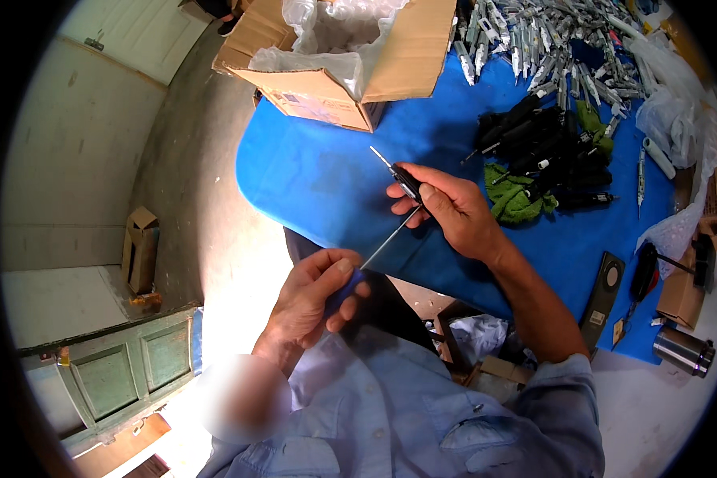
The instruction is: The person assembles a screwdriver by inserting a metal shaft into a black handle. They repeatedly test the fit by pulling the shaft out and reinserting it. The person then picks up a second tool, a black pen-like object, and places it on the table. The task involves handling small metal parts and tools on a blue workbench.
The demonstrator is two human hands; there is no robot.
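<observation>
My left hand [315, 299] grips a screwdriver by its blue handle [344, 296], low and in front of my shirt. Its long thin metal shaft [389, 241] slants up to the right, and the tip meets or lies close to a black pen-like tool [407, 182]. That tool is held in my right hand [452, 209], between thumb and fingers, with its slim metal end pointing up and to the left. The right fingers hide part of its body. Both hands are over the near edge of a blue-covered table [295, 179].
An open cardboard box [319, 99] lined with clear plastic stands at the far side. Several black tools [534, 139] lie on a green cloth [514, 199]; behind them is a heap of grey-and-white slender pieces [526, 40]. A metal cylinder [682, 350] sits at the right.
</observation>
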